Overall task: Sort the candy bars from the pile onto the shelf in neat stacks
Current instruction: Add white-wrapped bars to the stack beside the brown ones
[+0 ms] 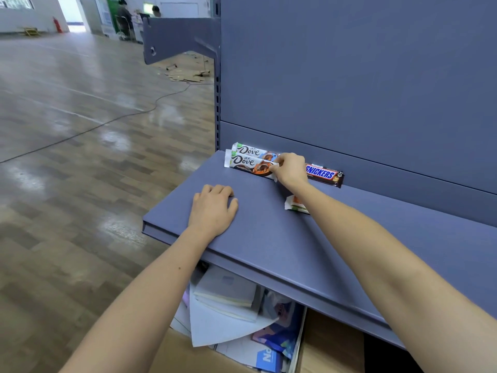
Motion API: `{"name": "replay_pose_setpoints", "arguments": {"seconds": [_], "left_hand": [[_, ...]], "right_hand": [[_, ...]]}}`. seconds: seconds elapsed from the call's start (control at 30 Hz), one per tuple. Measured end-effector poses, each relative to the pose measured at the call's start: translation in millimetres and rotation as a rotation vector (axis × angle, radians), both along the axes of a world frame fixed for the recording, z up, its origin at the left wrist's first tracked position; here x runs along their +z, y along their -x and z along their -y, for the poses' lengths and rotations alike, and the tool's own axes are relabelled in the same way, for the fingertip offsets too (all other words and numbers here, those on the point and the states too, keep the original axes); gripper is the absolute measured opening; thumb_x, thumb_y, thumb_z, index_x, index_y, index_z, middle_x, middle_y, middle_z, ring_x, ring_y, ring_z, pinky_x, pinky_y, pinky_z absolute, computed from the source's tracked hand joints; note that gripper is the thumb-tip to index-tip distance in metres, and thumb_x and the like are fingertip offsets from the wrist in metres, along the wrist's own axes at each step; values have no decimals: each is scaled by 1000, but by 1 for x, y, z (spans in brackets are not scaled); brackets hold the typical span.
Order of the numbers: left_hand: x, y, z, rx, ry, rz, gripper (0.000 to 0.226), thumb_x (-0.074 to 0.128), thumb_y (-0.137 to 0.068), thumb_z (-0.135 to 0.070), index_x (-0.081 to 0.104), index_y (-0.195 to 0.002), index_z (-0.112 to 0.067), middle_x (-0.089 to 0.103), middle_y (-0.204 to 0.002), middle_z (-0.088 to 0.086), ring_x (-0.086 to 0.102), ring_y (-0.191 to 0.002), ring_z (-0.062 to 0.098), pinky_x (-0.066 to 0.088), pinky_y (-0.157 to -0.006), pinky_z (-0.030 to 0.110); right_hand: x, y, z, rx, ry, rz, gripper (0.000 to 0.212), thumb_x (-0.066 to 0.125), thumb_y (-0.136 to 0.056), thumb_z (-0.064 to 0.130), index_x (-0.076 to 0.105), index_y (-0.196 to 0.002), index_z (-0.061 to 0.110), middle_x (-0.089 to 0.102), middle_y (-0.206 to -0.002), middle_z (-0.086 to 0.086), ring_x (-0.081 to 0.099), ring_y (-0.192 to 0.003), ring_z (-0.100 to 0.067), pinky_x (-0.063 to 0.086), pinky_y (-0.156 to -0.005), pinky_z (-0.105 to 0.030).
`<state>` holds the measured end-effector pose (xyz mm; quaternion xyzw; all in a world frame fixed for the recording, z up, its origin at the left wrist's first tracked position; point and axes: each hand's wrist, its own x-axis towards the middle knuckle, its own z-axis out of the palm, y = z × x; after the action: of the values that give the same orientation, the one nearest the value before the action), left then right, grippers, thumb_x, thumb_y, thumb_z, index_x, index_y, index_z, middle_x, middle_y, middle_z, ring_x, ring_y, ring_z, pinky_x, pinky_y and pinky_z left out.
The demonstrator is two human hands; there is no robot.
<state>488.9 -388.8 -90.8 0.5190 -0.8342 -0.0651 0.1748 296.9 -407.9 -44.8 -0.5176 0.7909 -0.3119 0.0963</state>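
Note:
Two white Dove bars lie side by side at the back left of the blue shelf: a rear one against the back panel and a front one. My right hand pinches the right end of the front Dove bar. A brown Snickers bar lies against the back panel just right of that hand. Another white and orange bar is mostly hidden under my right forearm. My left hand rests flat on the shelf near its left front edge.
Under the shelf, cardboard boxes hold books and papers. A grey bracket juts out at the upper left of the shelf upright. Wooden floor with a black cable spreads to the left.

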Motion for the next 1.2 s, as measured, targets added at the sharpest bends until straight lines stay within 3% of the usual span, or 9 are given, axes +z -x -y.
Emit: {"name": "replay_pose_setpoints", "arguments": {"seconds": [0.23, 0.57, 0.77, 0.87, 0.93, 1.03, 1.2], "left_hand": [[0, 0, 1, 10, -15, -3, 31, 38, -96, -34, 53, -117, -19, 54, -128, -2, 40, -118, 22, 31, -93, 36], [1, 0, 1, 7, -23, -15, 30, 37, -96, -35, 53, -116, -19, 53, -127, -3, 40, -118, 21, 30, -94, 36], [2, 0, 1, 14, -27, -34, 29, 38, -96, -34, 54, -115, -19, 54, -126, -3, 40, -118, 21, 29, -94, 37], [2, 0, 0, 14, -27, -39, 29, 38, -95, -34, 55, -114, -19, 54, -126, -3, 40, -118, 21, 29, -94, 38], [3, 0, 0, 14, -37, -52, 29, 39, -95, -34, 55, -114, -20, 55, -126, -3, 40, -119, 21, 29, -94, 38], [4, -2, 1, 13, -67, -60, 28, 41, -95, -33, 55, -115, -20, 55, -127, -3, 40, -121, 21, 27, -95, 38], [10, -2, 2, 56, -45, -164, 29, 43, -93, -27, 53, -118, -18, 60, -122, -2, 50, -116, 21, 22, -100, 38]], "right_hand": [[-3, 9, 21, -73, 23, 44, 21, 61, -87, 18, 64, -104, 6, 66, -107, -16, 59, -103, -29, 44, -86, -29], [-7, 15, 26, -98, 11, 50, 22, 60, -87, 16, 58, -105, 4, 64, -108, -17, 59, -101, -31, 44, -81, -30], [-2, 22, 10, 38, -44, -81, 48, 58, -86, 19, 41, -130, 7, 53, -122, -18, 51, -111, -33, 42, -89, -36], [3, 28, -9, 160, 12, -131, 49, 56, -87, 18, 41, -133, 14, 56, -117, -12, 52, -108, -28, 41, -90, -34], [6, 35, -26, 271, -38, -168, 40, 56, -87, 20, 50, -127, 15, 60, -108, -8, 53, -96, -22, 42, -89, -30], [10, 45, -55, 404, -195, -255, 37, 60, -88, 32, 56, -121, 17, 62, -111, -4, 49, -86, -14, 41, -82, -25], [14, 58, -93, 445, -429, -337, 64, 64, -78, 52, 48, -131, 20, 54, -127, 2, 50, -114, -17, 41, -97, -29]]}}
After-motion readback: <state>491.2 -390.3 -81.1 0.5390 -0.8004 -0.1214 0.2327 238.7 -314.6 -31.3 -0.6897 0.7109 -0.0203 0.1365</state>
